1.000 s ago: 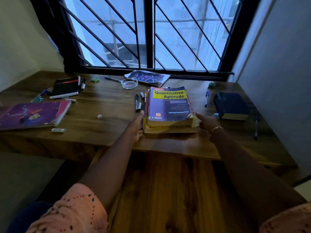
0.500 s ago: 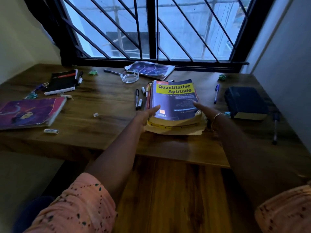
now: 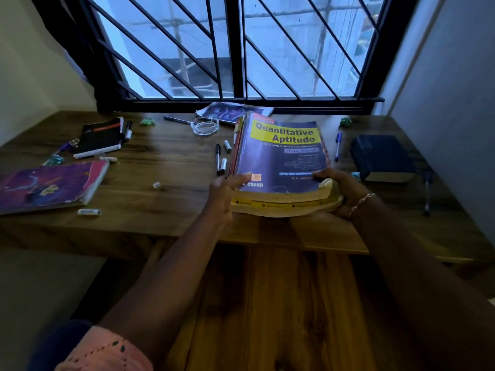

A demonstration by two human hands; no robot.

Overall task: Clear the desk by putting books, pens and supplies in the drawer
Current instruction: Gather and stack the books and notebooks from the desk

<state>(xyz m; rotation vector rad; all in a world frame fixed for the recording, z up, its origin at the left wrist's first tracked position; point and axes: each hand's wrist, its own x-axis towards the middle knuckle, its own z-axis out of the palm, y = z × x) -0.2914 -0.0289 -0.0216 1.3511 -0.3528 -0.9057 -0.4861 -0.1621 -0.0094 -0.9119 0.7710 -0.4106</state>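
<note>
Both hands clamp the near end of a stack of books (image 3: pixel 281 162): the left hand (image 3: pixel 227 191) has its thumb on the cover's corner with fingers curled underneath, and the right hand (image 3: pixel 340 191) grips the opposite corner the same way. The stack, a thick "Quantitative Aptitude" volume over a yellow-edged one, sits at the front middle of the surface (image 3: pixel 166 162), its near end apparently raised.

Judging by the spread, the clearing has barely begun; nothing visible has reached a drawer, and I cannot tell whether the wooden panel (image 3: pixel 267 303) below the front edge is one.

Left to move, by size: a purple book (image 3: pixel 51 183) at far left, a dark blue book (image 3: pixel 380 156) on the right, a black notebook (image 3: pixel 100 137), and a magazine (image 3: pixel 233 111) by the window. Then a glass ashtray (image 3: pixel 205 125), markers (image 3: pixel 218 159) just beside the stack, a blue pen (image 3: pixel 338 145), another pen (image 3: pixel 426 191) at the right edge, a white marker (image 3: pixel 89 212) near the front, green paper wads (image 3: pixel 147 121), and a small cap (image 3: pixel 156 185).
</note>
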